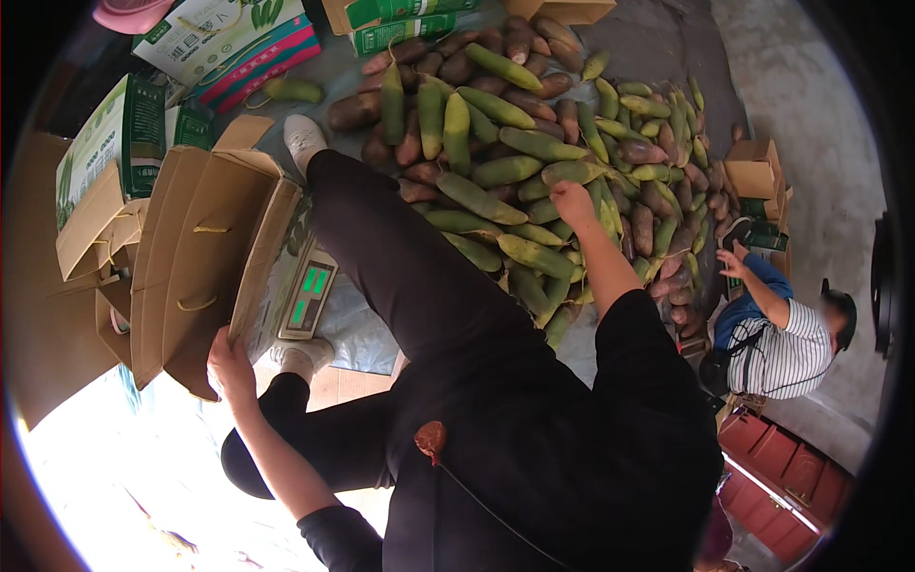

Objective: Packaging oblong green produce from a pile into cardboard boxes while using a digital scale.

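My left hand [232, 367] is closed at the near lower edge of an open cardboard carton [250, 224], its fingertips against the board. The carton, with yellow cord handles on its raised flaps, stands on a scale [308, 294] with lit green digits. Over the heap of radishes, my right hand [572, 202] is curled closed, right beside a green radish [570, 172]. Whether its fingers grip that radish is hidden. Long green radishes [481, 197] lie mixed with purple-brown ones [641, 229] around it.
Printed green-and-white cartons [100, 157] stand at the left, more [405, 29] at the far side. A single green radish [294, 91] lies apart from the heap. At the right sits another person [786, 353] in a striped shirt, near open boxes [756, 172] and a red crate [786, 477].
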